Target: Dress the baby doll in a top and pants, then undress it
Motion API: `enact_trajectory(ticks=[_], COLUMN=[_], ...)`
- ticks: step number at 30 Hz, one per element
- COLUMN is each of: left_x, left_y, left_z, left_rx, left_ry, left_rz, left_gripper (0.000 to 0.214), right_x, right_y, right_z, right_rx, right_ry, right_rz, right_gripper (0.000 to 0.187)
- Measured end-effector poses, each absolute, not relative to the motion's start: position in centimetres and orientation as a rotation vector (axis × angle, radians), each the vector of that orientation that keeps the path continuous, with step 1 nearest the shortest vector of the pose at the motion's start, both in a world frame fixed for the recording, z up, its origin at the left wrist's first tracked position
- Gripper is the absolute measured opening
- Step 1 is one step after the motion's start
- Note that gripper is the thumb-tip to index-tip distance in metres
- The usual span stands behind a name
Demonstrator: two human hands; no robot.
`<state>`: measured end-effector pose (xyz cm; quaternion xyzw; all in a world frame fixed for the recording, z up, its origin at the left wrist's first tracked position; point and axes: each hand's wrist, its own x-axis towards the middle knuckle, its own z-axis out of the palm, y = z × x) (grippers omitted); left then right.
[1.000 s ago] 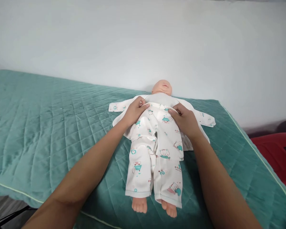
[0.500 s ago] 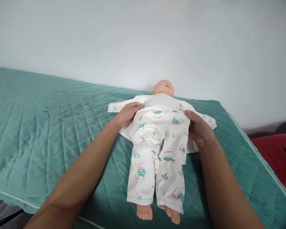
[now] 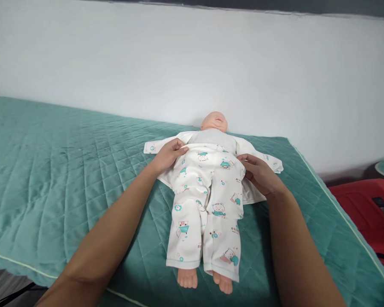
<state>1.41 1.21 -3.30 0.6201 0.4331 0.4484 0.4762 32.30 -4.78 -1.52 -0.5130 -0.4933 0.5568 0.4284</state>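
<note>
Doll feet (image 3: pixel 187 277) stick out of the pants (image 3: pixel 208 200) cuffs, nearest the camera. Both forearms reach forward, one each side of the legs. Left hand (image 3: pixel 168 154) is palm down with fingers curled shut, pinching the pants waistband corner. Right hand (image 3: pixel 259 172) is at the opposite hip, fingers (image 3: pixel 243 160) bent onto the pants edge; can't tell if it clamps cloth. The open shirt (image 3: pixel 254 194) is spread under both hands on the quilt (image 3: pixel 67 170). Beyond the hands is the doll head (image 3: pixel 214 121), at the wall (image 3: pixel 192 64).
</note>
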Motion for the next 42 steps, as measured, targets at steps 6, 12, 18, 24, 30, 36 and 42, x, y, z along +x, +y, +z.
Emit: enact_trajectory(ticks=[6, 12, 18, 24, 30, 36, 42], left_x=[1.6, 1.5, 1.8, 2.2, 3.0, 2.4, 3.0], left_y=[1.8, 1.7, 1.3, 1.7, 2.4, 1.7, 1.2], left_z=[-4.2, -4.5, -3.9, -3.5, -3.7, -3.0, -3.8], left_rx=[1.549, 1.853, 1.956, 2.008, 2.012, 1.822, 1.340], left_ry=[1.164, 1.309, 1.277, 1.369, 1.498, 1.252, 1.003], left_rz=[1.106, 0.955, 0.843, 0.729, 0.750, 0.810, 0.879], left_gripper=[0.025, 0.008, 0.008, 0.013, 0.012, 0.008, 0.016], right_x=[32.9, 31.8, 31.2, 31.9, 31.4, 31.1, 30.7], right_y=[-5.2, -4.1, -3.7, -3.7, -4.0, -4.1, -4.6], right_z=[-1.2, -2.8, -2.7, -3.0, -3.4, -3.0, -3.4], right_rx=[-1.369, -1.545, -1.893, -1.751, -1.706, -1.680, -1.429], right_ry=[-1.473, -1.396, -1.526, -1.579, -1.486, -1.470, -1.453], right_rz=[1.338, 0.930, 0.629, 0.815, 0.927, 0.922, 1.148], right_gripper=[0.013, 0.015, 0.004, 0.014, 0.023, 0.021, 0.028])
